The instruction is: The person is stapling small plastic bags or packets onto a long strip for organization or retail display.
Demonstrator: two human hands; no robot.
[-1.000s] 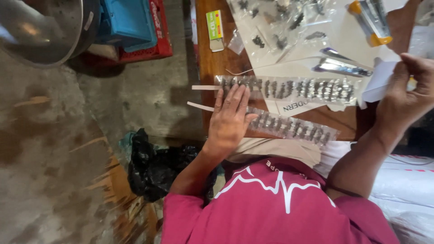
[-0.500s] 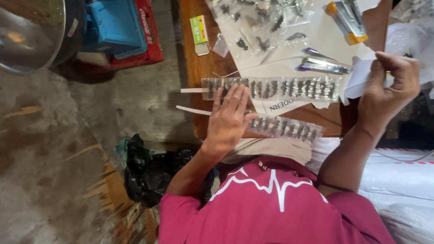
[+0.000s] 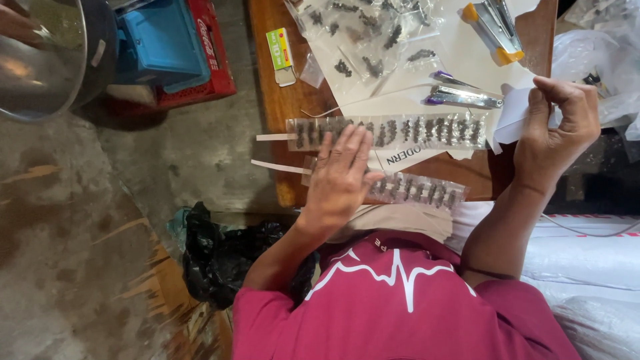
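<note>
Under the left hand (image 3: 340, 180), clear packet strips (image 3: 400, 131) hold dark bits.

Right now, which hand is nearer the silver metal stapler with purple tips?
Right. The right hand is just beside the silver metal stapler, holding white paper; the left hand lies flat on the clear packet strips, farther away.

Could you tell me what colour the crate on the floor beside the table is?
The crate is red, seen in the head view.
</note>
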